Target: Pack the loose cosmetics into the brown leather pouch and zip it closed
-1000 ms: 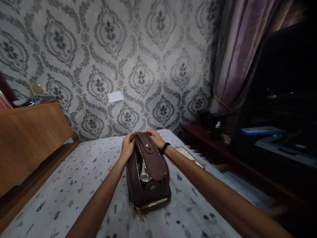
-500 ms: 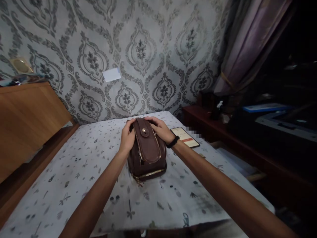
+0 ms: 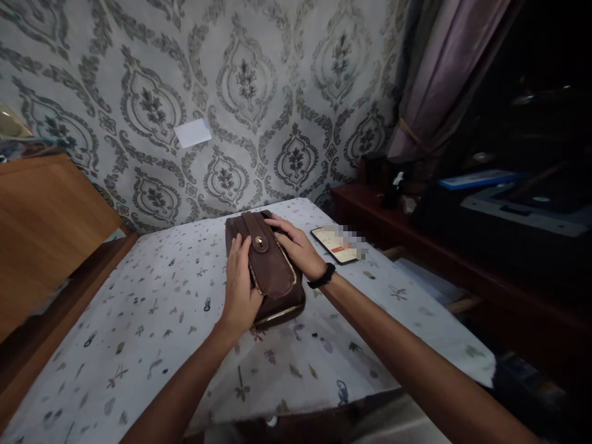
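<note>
A dark brown leather bag [image 3: 274, 269] lies on the patterned cloth, its front facing up. It has a gold clasp on a strap tab, a front pocket edged with a gold zipper, and another gold zipper along its lower end. My left hand [image 3: 240, 280] rests along the bag's left side, fingers stretched out and touching its front edge; its thumb is mostly hidden. At the upper right edge, my right hand [image 3: 298, 246] holds the bag, with fingers near the top and the thumb on the front. A black band circles my right wrist.
A phone [image 3: 335, 245] with a lit screen lies right of the bag on the white printed cloth [image 3: 161, 308]. Wooden furniture [image 3: 55, 216] stands at left. On the right are a dark red ledge [image 3: 356, 206] and an open drawer [image 3: 430, 283]. Patterned wallpaper rises behind.
My left hand has slid down from the bag's upper left corner to its lower left side. The bag is turned slightly, and my right hand stays at the upper right. The view has shifted somewhat.
</note>
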Motion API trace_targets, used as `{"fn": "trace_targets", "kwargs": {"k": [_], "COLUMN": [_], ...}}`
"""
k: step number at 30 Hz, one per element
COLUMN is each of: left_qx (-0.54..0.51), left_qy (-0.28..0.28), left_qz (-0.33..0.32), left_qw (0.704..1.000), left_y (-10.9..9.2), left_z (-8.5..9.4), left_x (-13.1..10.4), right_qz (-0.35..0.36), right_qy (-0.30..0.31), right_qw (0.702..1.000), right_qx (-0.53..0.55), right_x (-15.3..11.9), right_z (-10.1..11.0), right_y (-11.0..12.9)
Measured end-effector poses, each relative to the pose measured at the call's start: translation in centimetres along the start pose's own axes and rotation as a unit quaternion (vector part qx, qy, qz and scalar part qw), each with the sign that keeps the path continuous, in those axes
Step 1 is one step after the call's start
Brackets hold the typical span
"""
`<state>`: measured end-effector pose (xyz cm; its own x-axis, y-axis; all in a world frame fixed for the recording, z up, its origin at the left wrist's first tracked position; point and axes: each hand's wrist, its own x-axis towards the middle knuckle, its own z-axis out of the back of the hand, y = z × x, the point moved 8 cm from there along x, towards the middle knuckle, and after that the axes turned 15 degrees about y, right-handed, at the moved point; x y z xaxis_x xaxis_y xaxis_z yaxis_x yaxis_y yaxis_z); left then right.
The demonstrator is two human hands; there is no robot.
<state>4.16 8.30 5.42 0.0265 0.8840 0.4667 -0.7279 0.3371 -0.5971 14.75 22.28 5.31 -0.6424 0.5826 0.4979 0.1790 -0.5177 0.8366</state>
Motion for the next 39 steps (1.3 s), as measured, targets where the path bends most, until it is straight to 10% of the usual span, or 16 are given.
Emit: {"fn": "trace_targets", "kwargs": {"k": [31, 39], "left_qx": [0.043, 0.037], "left_qy": [0.011, 0.009], "left_qz": [-0.034, -0.028], "left_qw": [0.998, 0.999], "left_y": [0.0, 0.7], "left_z": [-1.2, -0.1], "left_x": [-2.1, -1.4], "right_qz": [-0.029, -0.061], "right_qy": [-0.053, -0.036], "right_qw": [0.998, 0.997], "right_qx": [0.024, 0.043], "right_x": [-2.9, 1.7], "right_z": [-0.9, 0.6], "right_y": [0.8, -0.3]}}
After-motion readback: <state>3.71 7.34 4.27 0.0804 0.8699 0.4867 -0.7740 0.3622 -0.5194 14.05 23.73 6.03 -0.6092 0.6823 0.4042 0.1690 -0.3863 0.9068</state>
